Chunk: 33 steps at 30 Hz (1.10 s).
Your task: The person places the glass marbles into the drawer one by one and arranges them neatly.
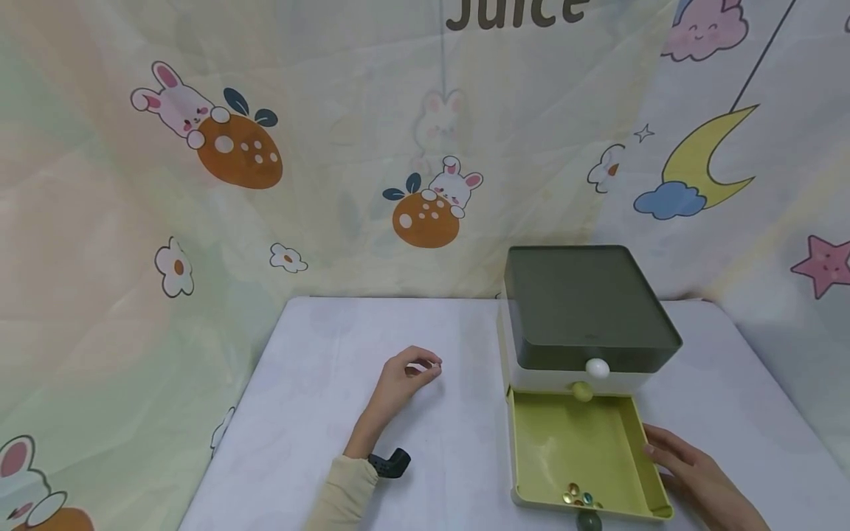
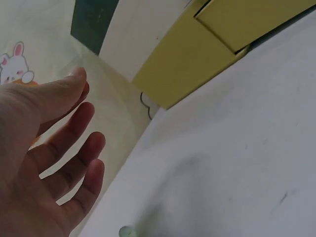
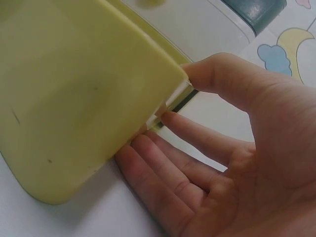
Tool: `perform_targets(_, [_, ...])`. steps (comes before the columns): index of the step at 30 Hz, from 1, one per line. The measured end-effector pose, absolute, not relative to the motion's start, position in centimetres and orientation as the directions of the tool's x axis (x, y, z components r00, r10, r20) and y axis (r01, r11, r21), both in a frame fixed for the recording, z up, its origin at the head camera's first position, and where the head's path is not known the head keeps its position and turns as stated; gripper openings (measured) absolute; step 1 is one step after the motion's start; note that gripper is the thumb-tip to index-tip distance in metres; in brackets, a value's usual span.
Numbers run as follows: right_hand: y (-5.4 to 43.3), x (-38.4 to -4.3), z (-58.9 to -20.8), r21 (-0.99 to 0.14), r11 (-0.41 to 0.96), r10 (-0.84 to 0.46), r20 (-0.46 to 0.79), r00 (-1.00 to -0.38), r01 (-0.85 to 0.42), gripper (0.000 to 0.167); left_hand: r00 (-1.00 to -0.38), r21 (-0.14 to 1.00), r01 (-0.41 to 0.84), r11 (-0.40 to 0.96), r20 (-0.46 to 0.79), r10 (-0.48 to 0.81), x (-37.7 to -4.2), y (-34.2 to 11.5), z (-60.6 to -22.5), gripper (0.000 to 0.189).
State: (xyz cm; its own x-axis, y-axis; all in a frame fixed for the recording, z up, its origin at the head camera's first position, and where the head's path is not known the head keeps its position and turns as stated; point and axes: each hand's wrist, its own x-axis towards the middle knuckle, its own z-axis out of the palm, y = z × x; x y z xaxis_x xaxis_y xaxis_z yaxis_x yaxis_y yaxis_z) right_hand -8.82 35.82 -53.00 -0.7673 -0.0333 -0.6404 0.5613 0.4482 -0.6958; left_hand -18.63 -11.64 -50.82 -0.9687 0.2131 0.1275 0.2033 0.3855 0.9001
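Note:
A small drawer cabinet (image 1: 591,310) with a dark green top tier stands at the right of the table. Its lowest, yellow-green drawer (image 1: 564,435) is pulled out. Several glass beads (image 1: 576,495) lie at that drawer's front. My right hand (image 1: 704,472) holds the drawer's right side wall; in the right wrist view its thumb lies at the rim and the fingertips (image 3: 131,160) reach under the edge. Left of the cabinet, my left hand (image 1: 405,380) hovers above the table with loosely bent fingers (image 2: 91,143) and nothing visible between them.
A white knob (image 1: 597,368) and a green knob (image 1: 582,391) mark upper drawers; a dark knob (image 1: 589,521) fronts the open one. A small pale green round thing (image 2: 127,231) shows low in the left wrist view. A printed cloth (image 1: 345,147) hangs behind the white table (image 1: 458,339).

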Motion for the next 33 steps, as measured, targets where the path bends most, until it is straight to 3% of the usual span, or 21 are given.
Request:
perform_targets(11, [36.1, -9.0, -53.4, -0.706, 0.403, -0.026, -0.644, -0.764, 0.582, 0.106, -0.942, 0.946, 0.213, 0.244, 0.132, 0.31, -16.4, -6.8, -50.4, 0.016])
perform_targets(26, [36.0, -9.1, -53.2, -0.7, 0.436, -0.028, -0.639, -0.769, 0.565, 0.106, -0.847, 0.942, 0.303, 0.144, 0.197, 0.494, -14.4, -1.4, -50.1, 0.018])
perform_targets(33, [36.2, -9.1, -53.7, -0.698, 0.45, -0.033, -0.636, -0.771, 0.557, 0.105, -0.761, 0.885, 0.445, 0.133, 0.296, 0.577, -13.9, 0.9, -50.3, 0.017])
